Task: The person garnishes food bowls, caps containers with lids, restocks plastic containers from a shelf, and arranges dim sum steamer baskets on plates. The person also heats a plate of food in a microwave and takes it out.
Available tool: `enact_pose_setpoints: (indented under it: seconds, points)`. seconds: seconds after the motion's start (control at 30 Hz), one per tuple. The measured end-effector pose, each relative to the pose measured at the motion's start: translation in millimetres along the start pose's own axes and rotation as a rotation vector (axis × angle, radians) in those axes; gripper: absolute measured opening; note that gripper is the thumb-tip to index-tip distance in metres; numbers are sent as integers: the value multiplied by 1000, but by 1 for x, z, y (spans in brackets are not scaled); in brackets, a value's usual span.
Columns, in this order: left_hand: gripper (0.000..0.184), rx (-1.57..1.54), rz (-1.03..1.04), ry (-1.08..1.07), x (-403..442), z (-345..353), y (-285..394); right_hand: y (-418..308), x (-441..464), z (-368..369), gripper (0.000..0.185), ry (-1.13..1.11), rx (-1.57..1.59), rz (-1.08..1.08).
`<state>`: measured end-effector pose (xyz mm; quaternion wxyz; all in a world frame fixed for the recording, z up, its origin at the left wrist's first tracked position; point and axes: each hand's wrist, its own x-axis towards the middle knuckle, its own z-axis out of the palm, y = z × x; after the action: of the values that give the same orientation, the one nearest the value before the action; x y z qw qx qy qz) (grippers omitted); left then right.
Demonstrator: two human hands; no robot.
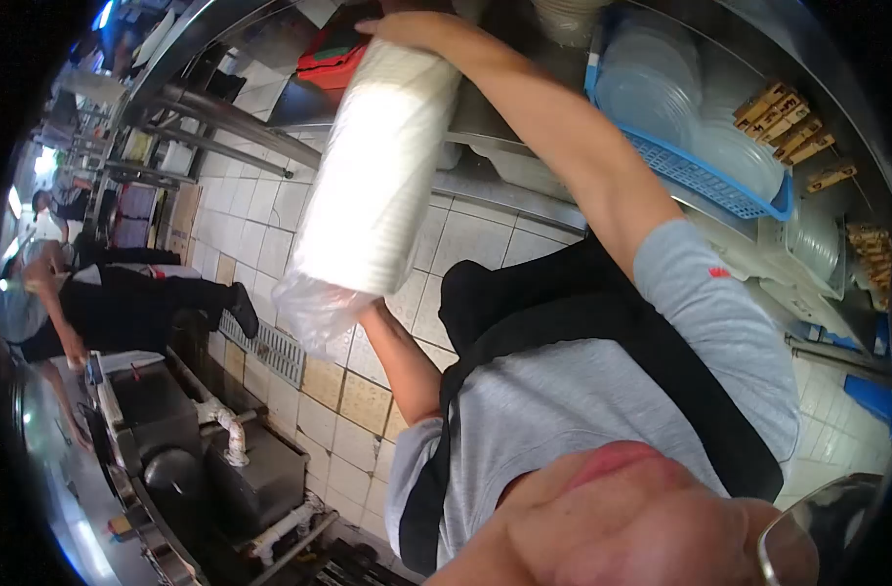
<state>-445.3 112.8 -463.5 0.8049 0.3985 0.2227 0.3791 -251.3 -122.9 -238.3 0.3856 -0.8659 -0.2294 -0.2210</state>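
Right arm [573, 137] outstretched, right hand [412, 31] well apart from left hand [360, 303] (largely hidden)

Grey short-sleeved T-shirt [553, 391], small red mark [719, 272] on sleeve; black apron [543, 298], broad straps [685, 415].

Crinkly plastic was spotted, plus metal and cloth
The white stack [377, 176] was wrapped in a wrinkled, glossy, see-through plastic bag [314, 311], the basket [695, 183] was moulded in smooth blue plastic, the floor [470, 239] was laid with slightly shiny tiles, the drain grate [262, 348] was made of dull metal, and the T-shirt [563, 391] and apron [553, 308] were cut from matt cloth.
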Motion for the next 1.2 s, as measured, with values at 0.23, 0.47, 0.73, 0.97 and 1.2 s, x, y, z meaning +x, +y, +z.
enact_pose_setpoints:
  seconds: [0.23, 0.47, 0.73, 0.97, 1.2]
  points:
    - [47, -75, -138, 0, 14, -29, -6, 24, 5, 17, 31, 48, 13, 70]
    - [45, -158, -208, -28, 23, -21, -20, 28, 1, 13, 30, 51, 23, 33]
    - [43, -269, -227, 14, 23, -31, -23, 25, 0, 8, 30, -16, 3, -44]
    - [41, -354, -266, 56, 10, -69, -25, 19, 0, 6, 30, -123, -61, -146]
    - [40, -540, -401, 71, -16, -98, -65, 16, -3, 8, 30, -206, -121, -207]
